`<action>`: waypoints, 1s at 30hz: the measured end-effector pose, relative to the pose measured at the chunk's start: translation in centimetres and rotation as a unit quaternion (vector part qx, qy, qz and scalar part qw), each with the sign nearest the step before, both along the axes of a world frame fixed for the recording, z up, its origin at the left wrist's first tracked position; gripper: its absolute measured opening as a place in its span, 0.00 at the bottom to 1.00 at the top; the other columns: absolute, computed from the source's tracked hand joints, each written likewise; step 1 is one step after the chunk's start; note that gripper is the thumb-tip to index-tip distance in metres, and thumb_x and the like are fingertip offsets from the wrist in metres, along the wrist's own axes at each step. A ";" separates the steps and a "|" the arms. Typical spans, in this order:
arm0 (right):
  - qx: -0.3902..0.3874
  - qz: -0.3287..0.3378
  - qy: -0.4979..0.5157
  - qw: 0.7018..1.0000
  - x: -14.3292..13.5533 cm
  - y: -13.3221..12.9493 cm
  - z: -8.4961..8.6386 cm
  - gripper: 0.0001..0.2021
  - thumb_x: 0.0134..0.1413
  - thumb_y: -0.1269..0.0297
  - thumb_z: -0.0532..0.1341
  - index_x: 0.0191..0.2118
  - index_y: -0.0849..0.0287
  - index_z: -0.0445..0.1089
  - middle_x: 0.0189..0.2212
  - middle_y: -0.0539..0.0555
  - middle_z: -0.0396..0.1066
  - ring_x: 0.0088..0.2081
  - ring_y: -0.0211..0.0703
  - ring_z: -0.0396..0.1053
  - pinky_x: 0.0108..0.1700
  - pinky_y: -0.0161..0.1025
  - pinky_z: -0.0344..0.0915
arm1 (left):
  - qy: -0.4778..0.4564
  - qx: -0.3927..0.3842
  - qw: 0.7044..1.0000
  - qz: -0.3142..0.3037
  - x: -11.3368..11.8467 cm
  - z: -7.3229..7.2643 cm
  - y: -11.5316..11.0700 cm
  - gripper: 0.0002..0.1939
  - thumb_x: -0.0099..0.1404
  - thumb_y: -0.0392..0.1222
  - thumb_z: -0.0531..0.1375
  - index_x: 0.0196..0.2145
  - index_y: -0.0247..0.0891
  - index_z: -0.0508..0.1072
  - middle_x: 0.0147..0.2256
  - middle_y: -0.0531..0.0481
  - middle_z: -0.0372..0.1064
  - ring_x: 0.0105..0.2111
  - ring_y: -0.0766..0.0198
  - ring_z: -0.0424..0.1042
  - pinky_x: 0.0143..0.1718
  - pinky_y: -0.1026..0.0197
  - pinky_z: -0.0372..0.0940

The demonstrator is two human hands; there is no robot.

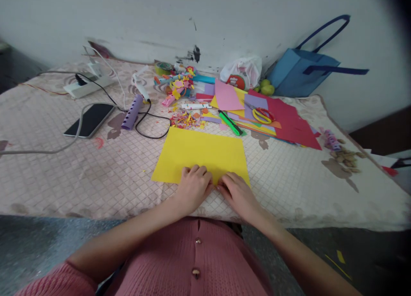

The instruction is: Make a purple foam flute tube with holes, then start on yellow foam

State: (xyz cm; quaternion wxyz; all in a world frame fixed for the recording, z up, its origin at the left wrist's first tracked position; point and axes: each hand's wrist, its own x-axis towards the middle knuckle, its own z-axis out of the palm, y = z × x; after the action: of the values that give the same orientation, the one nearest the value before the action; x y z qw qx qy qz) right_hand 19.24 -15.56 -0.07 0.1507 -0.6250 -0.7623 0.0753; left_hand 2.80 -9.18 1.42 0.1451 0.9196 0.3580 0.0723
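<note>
A yellow sheet of paper (202, 150) lies flat on the table in front of me. Both hands meet at its near edge, close together but slightly apart. My left hand (195, 182) rests on the sheet with curled fingers, its thumb and fingertips at the edge. To its right, my right hand (236, 191) pinches the same edge, fingers bent. The fingertips are partly hidden behind the knuckles. Beyond the sheet lie a green utility knife (230, 123) and a pile of paper scraps (186, 119).
Coloured papers (285, 120) with scissors (263, 115) lie back right, near a blue bag (302, 73). At left are a phone (90, 120), a rolled purple paper tube (132, 112), a glue gun (141, 88) with its cable, and a power strip (88, 86).
</note>
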 end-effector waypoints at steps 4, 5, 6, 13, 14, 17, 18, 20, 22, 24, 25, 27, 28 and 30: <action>-0.008 -0.009 -0.018 1.000 0.1 -0.1 -0.1 0.05 0.60 0.69 0.54 0.32 0.58 0.62 0.31 0.55 0.67 0.36 0.47 0.65 0.38 0.44 0.63 | -0.004 0.016 1.000 0.003 0.1 -0.2 -0.1 0.07 0.66 0.40 0.54 0.33 0.37 0.70 0.38 0.46 0.69 0.40 0.56 0.65 0.36 0.55 0.54; -0.011 -0.012 -0.021 1.000 0.2 -0.2 0.0 0.05 0.60 0.69 0.54 0.32 0.58 0.62 0.31 0.55 0.67 0.36 0.47 0.65 0.38 0.44 0.63 | -0.005 0.016 1.000 0.003 0.1 -0.2 -0.1 0.07 0.66 0.40 0.54 0.33 0.37 0.70 0.38 0.46 0.69 0.40 0.56 0.65 0.36 0.55 0.54; -0.012 -0.014 -0.024 1.000 0.3 -0.2 0.0 0.05 0.60 0.69 0.54 0.32 0.58 0.62 0.31 0.55 0.67 0.36 0.47 0.65 0.38 0.45 0.63 | -0.004 0.015 1.000 0.003 0.1 -0.2 -0.1 0.07 0.66 0.39 0.54 0.33 0.37 0.70 0.38 0.46 0.69 0.40 0.56 0.65 0.35 0.54 0.54; -0.008 -0.024 0.002 1.000 1.8 -1.1 0.4 0.05 0.59 0.71 0.54 0.31 0.57 0.62 0.30 0.54 0.67 0.35 0.46 0.66 0.37 0.43 0.64 | 0.003 0.005 1.000 0.003 0.1 0.1 0.0 0.08 0.66 0.38 0.52 0.33 0.36 0.70 0.38 0.46 0.69 0.40 0.56 0.65 0.36 0.54 0.54; -0.009 -0.028 0.007 1.000 2.1 -1.2 0.4 0.05 0.59 0.71 0.54 0.31 0.57 0.62 0.30 0.53 0.67 0.35 0.46 0.66 0.37 0.43 0.64 | 0.004 0.005 1.000 0.003 0.1 0.1 0.0 0.08 0.66 0.38 0.52 0.33 0.36 0.70 0.38 0.45 0.69 0.40 0.56 0.65 0.36 0.54 0.54; -0.013 -0.040 0.021 0.999 2.8 -1.6 0.4 0.05 0.59 0.70 0.54 0.31 0.56 0.62 0.30 0.53 0.67 0.35 0.45 0.66 0.37 0.43 0.64 | 0.007 0.005 1.000 0.002 0.1 0.0 0.0 0.08 0.66 0.38 0.53 0.33 0.36 0.70 0.38 0.45 0.69 0.40 0.56 0.65 0.36 0.54 0.54; -0.017 -0.043 0.028 0.999 3.0 -1.7 0.4 0.05 0.59 0.70 0.54 0.31 0.56 0.61 0.30 0.53 0.67 0.35 0.45 0.66 0.37 0.43 0.64 | 0.008 0.004 1.000 0.001 0.1 0.0 0.0 0.08 0.66 0.38 0.53 0.32 0.36 0.70 0.38 0.45 0.69 0.40 0.56 0.65 0.36 0.54 0.54; -0.025 -0.044 0.048 0.998 3.4 -1.9 0.4 0.05 0.60 0.70 0.54 0.31 0.56 0.61 0.30 0.53 0.66 0.35 0.45 0.65 0.37 0.43 0.64 | 0.008 0.007 1.000 0.001 0.1 0.0 0.0 0.08 0.66 0.38 0.52 0.32 0.36 0.70 0.38 0.45 0.69 0.40 0.56 0.65 0.36 0.54 0.54; -0.037 -0.041 0.072 0.996 3.7 -2.0 0.5 0.05 0.61 0.69 0.54 0.32 0.56 0.61 0.31 0.52 0.66 0.35 0.44 0.65 0.38 0.42 0.64 | 0.006 0.011 1.000 0.002 0.1 -0.1 0.0 0.08 0.66 0.38 0.52 0.32 0.37 0.70 0.38 0.45 0.69 0.40 0.56 0.65 0.36 0.54 0.53; -0.049 -0.040 0.089 0.994 3.8 -2.1 0.7 0.04 0.61 0.68 0.54 0.33 0.56 0.61 0.32 0.52 0.66 0.35 0.43 0.65 0.38 0.42 0.63 | 0.005 0.014 1.000 0.003 0.1 -0.1 0.0 0.08 0.66 0.38 0.52 0.32 0.37 0.69 0.37 0.46 0.69 0.40 0.56 0.65 0.36 0.54 0.53; -0.053 -0.041 0.092 0.994 3.8 -2.1 0.7 0.04 0.60 0.68 0.55 0.33 0.56 0.61 0.32 0.52 0.66 0.35 0.43 0.65 0.38 0.41 0.63 | 0.006 0.015 1.000 0.003 0.1 -0.1 0.0 0.08 0.66 0.38 0.52 0.32 0.37 0.69 0.37 0.46 0.69 0.40 0.56 0.65 0.36 0.54 0.53; -0.054 -0.043 0.089 0.994 3.8 -2.0 0.7 0.04 0.59 0.69 0.56 0.32 0.56 0.61 0.31 0.52 0.66 0.35 0.43 0.65 0.37 0.41 0.63 | 0.009 0.015 1.000 0.003 0.2 -0.1 -0.1 0.08 0.66 0.39 0.52 0.33 0.36 0.69 0.38 0.46 0.69 0.40 0.56 0.65 0.36 0.54 0.53; -0.050 -0.043 0.084 0.994 3.8 -2.0 0.6 0.04 0.59 0.70 0.56 0.32 0.56 0.61 0.31 0.51 0.66 0.35 0.43 0.65 0.37 0.41 0.63 | 0.010 0.016 1.000 0.003 0.2 -0.1 -0.1 0.08 0.66 0.39 0.52 0.33 0.36 0.69 0.38 0.46 0.69 0.40 0.56 0.65 0.36 0.54 0.53; -0.042 -0.042 0.073 0.996 3.8 -1.9 0.4 0.05 0.59 0.70 0.56 0.31 0.56 0.61 0.30 0.51 0.66 0.34 0.43 0.65 0.36 0.41 0.62 | 0.011 0.015 1.000 0.003 0.2 -0.1 -0.1 0.08 0.66 0.38 0.52 0.33 0.36 0.69 0.38 0.46 0.69 0.40 0.56 0.65 0.36 0.54 0.53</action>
State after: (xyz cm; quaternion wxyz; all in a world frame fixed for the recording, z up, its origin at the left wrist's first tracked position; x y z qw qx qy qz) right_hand 23.09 -17.44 0.29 0.1828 -0.6549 -0.7185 0.1461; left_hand 2.99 -9.25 1.35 0.1272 0.9212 0.3613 0.0677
